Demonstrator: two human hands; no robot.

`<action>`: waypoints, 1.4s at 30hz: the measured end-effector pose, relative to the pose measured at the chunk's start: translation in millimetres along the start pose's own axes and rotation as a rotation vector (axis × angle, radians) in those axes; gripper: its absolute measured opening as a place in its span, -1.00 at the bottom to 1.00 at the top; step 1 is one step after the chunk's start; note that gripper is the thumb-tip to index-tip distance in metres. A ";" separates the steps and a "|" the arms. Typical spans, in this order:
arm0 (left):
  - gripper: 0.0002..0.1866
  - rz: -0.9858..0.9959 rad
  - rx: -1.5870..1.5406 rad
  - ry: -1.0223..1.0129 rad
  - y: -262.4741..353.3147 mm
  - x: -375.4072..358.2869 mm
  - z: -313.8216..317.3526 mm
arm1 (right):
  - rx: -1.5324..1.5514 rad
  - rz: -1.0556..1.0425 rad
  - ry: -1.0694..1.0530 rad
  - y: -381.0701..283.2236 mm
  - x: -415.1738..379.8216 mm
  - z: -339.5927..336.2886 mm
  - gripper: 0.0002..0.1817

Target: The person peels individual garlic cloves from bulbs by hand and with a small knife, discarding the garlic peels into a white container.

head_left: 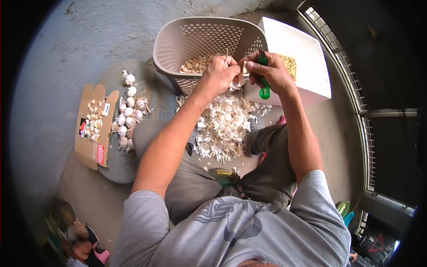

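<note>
Over the basket's near rim, my left hand (pixel 218 73) is closed in a pinch on a piece of garlic, mostly hidden by the fingers; a thin dry stem (pixel 227 54) pokes up from it. White papery skin (pixel 239 83) shows just below the fingertips. Close on its right, my right hand (pixel 273 73) grips a green-handled knife (pixel 264 88). Between that hand's thumb and finger sits a pale garlic clove (pixel 245 67). Beneath both hands lies a heap of garlic peelings (pixel 222 127). Unpeeled cloves (pixel 194 65) rest inside the perforated basket (pixel 175 78).
A white foam box (pixel 311 62) holding peeled cloves (pixel 289 66) stands at the right. To the left, whole garlic bulbs (pixel 129 111) lie on a round grey surface (pixel 147 80) beside a cardboard box (pixel 86 147) with loose cloves. Part of another person (pixel 82 249) shows at lower left.
</note>
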State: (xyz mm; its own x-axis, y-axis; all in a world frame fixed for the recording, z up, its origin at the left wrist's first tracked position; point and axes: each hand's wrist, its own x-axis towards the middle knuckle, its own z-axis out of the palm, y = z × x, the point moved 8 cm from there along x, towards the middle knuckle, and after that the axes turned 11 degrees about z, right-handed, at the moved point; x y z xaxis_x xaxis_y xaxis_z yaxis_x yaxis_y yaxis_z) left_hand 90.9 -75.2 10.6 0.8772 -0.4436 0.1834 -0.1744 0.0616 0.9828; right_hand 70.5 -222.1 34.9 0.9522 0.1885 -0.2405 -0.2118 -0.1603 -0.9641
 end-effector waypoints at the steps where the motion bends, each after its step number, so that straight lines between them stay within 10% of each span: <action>1: -0.74 0.023 0.086 -0.029 1.5 -1.9 2.0 | -0.009 0.017 0.016 2.2 -1.2 -4.6 -0.80; 9: -0.76 0.027 0.415 -0.347 1.9 -14.0 29.2 | -0.025 -0.087 0.359 6.4 -25.9 -112.2 -0.80; 13: -0.63 0.173 0.418 -0.286 3.2 -10.0 28.5 | -0.147 -0.221 0.817 2.9 -59.8 -164.0 -0.45; 21: -0.43 0.078 0.363 -0.325 -2.6 -15.3 48.5 | 0.557 -0.203 0.178 32.2 -42.9 -33.5 -0.53; 29: -0.61 0.066 0.356 -0.228 18.6 -16.8 22.6 | 1.078 -0.196 0.158 39.2 -28.9 9.2 -0.48; 32: -0.67 0.129 0.204 -0.202 50.7 -21.0 14.7 | 0.701 -0.082 0.030 133.9 -13.8 7.5 -0.63; 35: -0.65 0.127 0.158 -0.151 56.1 -17.4 3.1 | -0.022 0.520 0.001 300.7 -13.1 24.8 -0.75; 42: -0.63 0.097 0.038 -0.136 71.5 -23.2 -13.3 | -0.382 0.595 0.323 456.1 -13.7 27.2 -0.57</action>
State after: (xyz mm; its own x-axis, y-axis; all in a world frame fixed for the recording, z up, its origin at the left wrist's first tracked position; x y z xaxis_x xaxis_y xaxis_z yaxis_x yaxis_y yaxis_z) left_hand 64.0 -48.7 76.9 0.7871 -0.5545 0.2701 -0.2747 0.0769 0.9584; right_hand -45.2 -271.5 -404.6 0.7316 -0.3160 -0.6040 -0.6724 -0.4803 -0.5632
